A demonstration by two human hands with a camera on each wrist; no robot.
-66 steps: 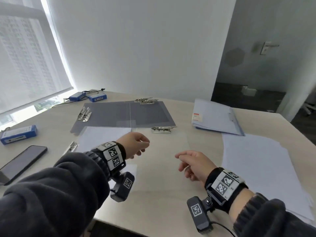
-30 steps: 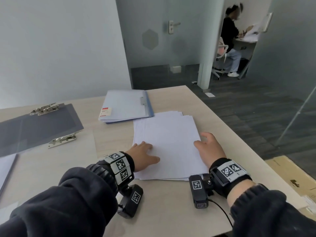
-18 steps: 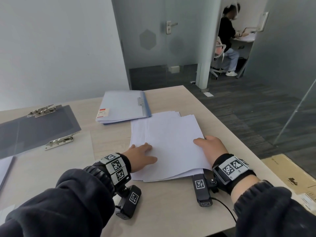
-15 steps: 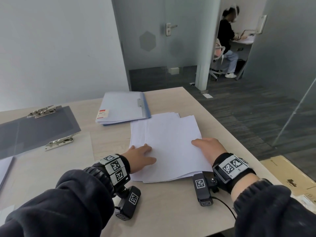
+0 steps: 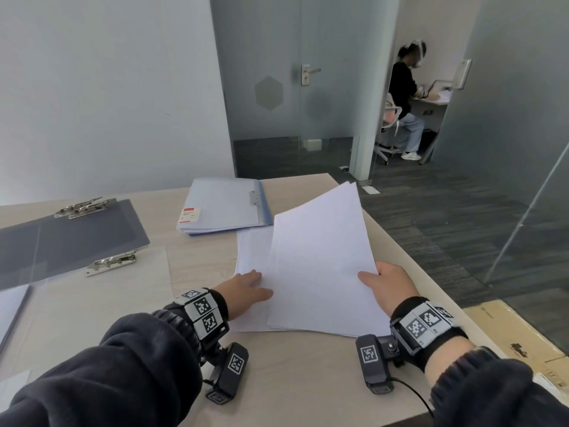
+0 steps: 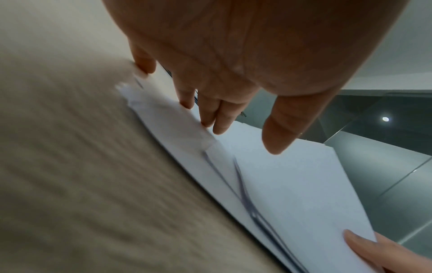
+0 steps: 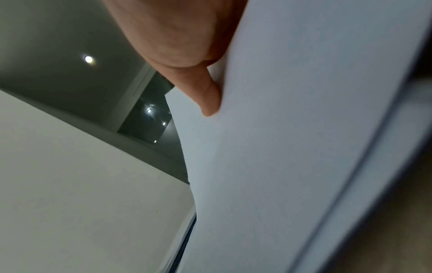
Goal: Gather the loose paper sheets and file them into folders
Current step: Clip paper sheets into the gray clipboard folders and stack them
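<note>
A stack of white paper sheets (image 5: 320, 260) is raised off the table (image 5: 200, 260) on its right side and tilted. My right hand (image 5: 388, 282) grips its right edge, thumb (image 7: 205, 92) on top of the paper (image 7: 292, 147). More sheets (image 5: 251, 251) lie flat underneath. My left hand (image 5: 243, 288) rests with straight fingers (image 6: 210, 103) against the left edge of those sheets (image 6: 187, 133). A light blue folder (image 5: 224, 204) lies shut just behind the paper. Grey clipboard folders (image 5: 70, 235) with metal clips lie at the left.
A clear board with a metal clip (image 5: 110, 263) lies left of my left hand. The table's right edge runs close by my right hand, with a cardboard box (image 5: 508, 334) on the floor beyond it. A person (image 5: 406, 100) sits in the far room.
My right hand has taken hold of the upper sheets and lifted their right side off the table. My left hand has stayed at the stack's left edge.
</note>
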